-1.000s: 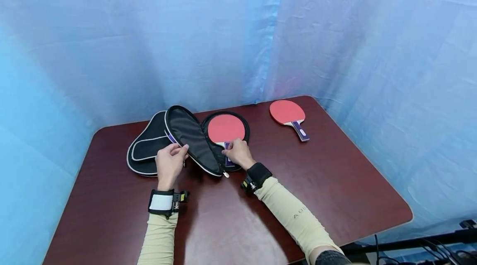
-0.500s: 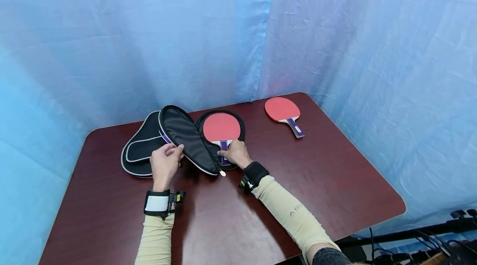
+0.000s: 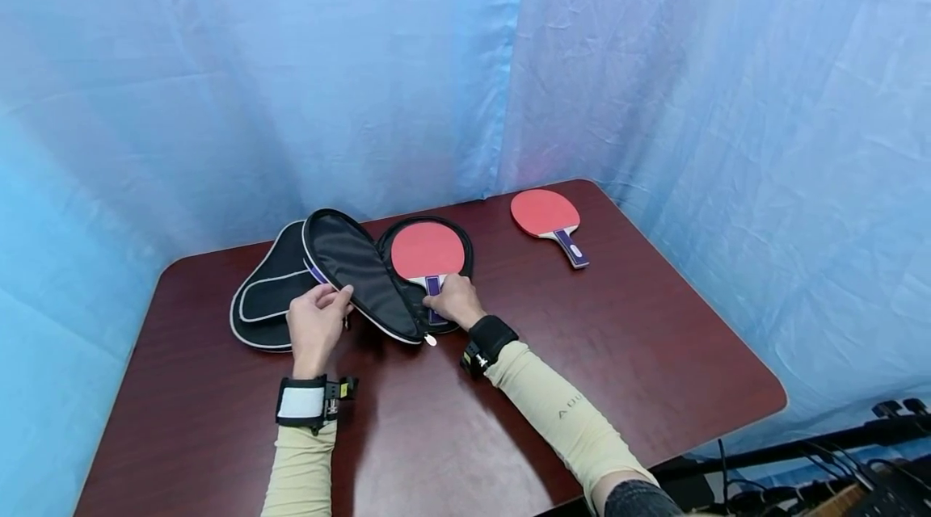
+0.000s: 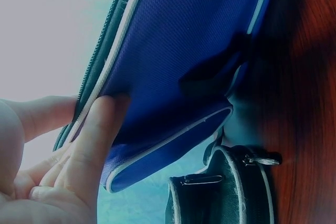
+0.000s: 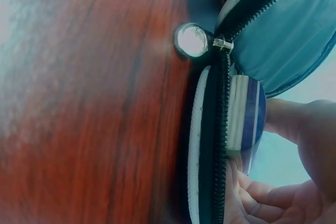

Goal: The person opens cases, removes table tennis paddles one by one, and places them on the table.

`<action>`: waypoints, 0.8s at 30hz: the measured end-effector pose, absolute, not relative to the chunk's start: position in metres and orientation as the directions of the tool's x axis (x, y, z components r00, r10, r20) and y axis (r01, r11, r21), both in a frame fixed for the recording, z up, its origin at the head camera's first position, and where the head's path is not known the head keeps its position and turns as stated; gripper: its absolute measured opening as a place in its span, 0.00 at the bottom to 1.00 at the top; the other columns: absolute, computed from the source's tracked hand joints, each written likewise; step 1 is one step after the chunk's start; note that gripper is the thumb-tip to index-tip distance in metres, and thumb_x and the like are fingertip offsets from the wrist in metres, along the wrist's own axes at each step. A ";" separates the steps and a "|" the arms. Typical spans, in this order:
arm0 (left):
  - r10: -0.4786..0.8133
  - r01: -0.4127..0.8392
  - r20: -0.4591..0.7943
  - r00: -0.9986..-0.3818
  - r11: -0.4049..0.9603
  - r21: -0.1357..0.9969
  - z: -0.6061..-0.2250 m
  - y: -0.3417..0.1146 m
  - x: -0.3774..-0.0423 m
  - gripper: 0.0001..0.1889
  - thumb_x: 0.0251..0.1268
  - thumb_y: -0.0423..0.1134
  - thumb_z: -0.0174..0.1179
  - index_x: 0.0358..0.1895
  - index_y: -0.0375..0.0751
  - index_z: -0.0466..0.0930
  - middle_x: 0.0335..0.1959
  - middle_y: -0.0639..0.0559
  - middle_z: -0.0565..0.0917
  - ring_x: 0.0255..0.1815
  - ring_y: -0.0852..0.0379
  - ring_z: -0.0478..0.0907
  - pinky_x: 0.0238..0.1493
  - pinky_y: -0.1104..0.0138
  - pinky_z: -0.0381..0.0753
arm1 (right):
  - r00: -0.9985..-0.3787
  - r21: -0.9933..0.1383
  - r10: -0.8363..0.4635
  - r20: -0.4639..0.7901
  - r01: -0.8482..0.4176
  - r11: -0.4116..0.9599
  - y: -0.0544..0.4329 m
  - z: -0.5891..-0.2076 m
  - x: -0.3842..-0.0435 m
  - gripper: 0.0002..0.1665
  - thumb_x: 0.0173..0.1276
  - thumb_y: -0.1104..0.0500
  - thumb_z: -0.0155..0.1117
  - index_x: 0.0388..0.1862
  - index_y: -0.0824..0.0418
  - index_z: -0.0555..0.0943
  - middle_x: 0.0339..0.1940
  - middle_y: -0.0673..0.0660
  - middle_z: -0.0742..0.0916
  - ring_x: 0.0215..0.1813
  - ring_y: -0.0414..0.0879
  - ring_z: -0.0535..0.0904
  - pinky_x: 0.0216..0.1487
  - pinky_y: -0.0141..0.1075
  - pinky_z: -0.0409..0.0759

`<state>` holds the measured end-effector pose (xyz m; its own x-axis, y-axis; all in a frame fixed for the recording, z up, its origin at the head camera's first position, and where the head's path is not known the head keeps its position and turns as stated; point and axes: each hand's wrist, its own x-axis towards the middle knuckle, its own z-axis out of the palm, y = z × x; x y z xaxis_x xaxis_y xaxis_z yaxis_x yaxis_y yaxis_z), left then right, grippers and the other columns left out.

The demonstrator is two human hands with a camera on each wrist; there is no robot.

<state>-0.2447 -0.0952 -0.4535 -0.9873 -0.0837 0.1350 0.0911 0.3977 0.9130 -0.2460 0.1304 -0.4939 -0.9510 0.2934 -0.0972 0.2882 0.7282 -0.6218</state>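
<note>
A black zip-up paddle case (image 3: 383, 313) lies spread apart on the table, its upper half raised and leaning left. My left hand (image 3: 311, 325) pinches the white-piped edge of that raised flap (image 4: 168, 40) between thumb and fingers. Inside the other half rests a red table tennis paddle (image 3: 427, 249), face up. My right hand (image 3: 457, 301) holds its purple-and-white handle (image 5: 247, 114), thumb on one side and fingers on the other. The zipper pull (image 5: 191, 40) hangs at the case's near end. My right fingers partly cover the handle in the head view.
A second black paddle case (image 3: 269, 297) with white piping lies at left, partly under the raised flap. Another red paddle (image 3: 544, 212) lies near the back right corner of the brown table (image 3: 618, 339). Blue curtains (image 3: 364, 56) hang behind the table.
The head view has shifted a little, so the scene sits slightly farther left. Both hands stay at the flap and the paddle handle, with hardly any movement.
</note>
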 end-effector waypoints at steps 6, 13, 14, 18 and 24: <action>-0.082 0.081 0.124 -0.989 0.404 0.911 -0.454 -0.096 -0.244 0.16 0.68 0.45 0.63 0.47 0.36 0.85 0.38 0.42 0.90 0.30 0.60 0.87 0.25 0.77 0.74 | -0.944 -0.631 0.314 -0.102 0.305 0.713 0.129 -0.495 -0.246 0.16 0.60 0.50 0.73 0.31 0.62 0.81 0.24 0.54 0.83 0.26 0.45 0.80 0.26 0.34 0.78; -0.084 0.073 0.116 -0.990 0.396 0.915 -0.453 -0.096 -0.244 0.16 0.68 0.45 0.63 0.48 0.34 0.84 0.39 0.41 0.89 0.34 0.52 0.88 0.25 0.78 0.74 | -0.947 -0.669 0.312 -0.079 0.283 0.688 0.132 -0.496 -0.246 0.16 0.61 0.50 0.72 0.26 0.61 0.81 0.21 0.53 0.83 0.23 0.44 0.79 0.24 0.34 0.75; -0.083 0.074 0.115 -0.990 0.395 0.916 -0.453 -0.096 -0.244 0.16 0.68 0.45 0.63 0.48 0.34 0.84 0.39 0.41 0.89 0.34 0.52 0.88 0.25 0.78 0.74 | -0.947 -0.677 0.312 -0.076 0.279 0.682 0.133 -0.495 -0.246 0.16 0.61 0.50 0.72 0.26 0.61 0.81 0.21 0.53 0.83 0.23 0.44 0.79 0.24 0.33 0.75; -0.080 0.074 0.115 -0.990 0.395 0.916 -0.453 -0.096 -0.244 0.16 0.68 0.45 0.63 0.48 0.35 0.85 0.39 0.41 0.89 0.36 0.49 0.88 0.26 0.78 0.74 | -0.948 -0.716 0.304 -0.090 0.274 0.642 0.136 -0.493 -0.246 0.16 0.62 0.50 0.70 0.23 0.61 0.80 0.19 0.53 0.82 0.23 0.45 0.78 0.23 0.33 0.73; -0.067 0.085 0.120 -0.990 0.393 0.916 -0.454 -0.097 -0.244 0.16 0.69 0.45 0.63 0.47 0.35 0.85 0.39 0.41 0.89 0.35 0.51 0.88 0.25 0.77 0.73 | -0.938 -0.845 0.289 -0.191 0.306 0.437 0.138 -0.494 -0.245 0.16 0.65 0.54 0.65 0.22 0.61 0.77 0.17 0.53 0.82 0.19 0.42 0.78 0.23 0.32 0.78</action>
<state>-0.2441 -0.0969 -0.4539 -0.9905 -0.0666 0.1204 0.0849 0.3929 0.9156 -0.2450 0.1380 -0.4942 -0.9383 0.2885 -0.1908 0.3064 0.4374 -0.8455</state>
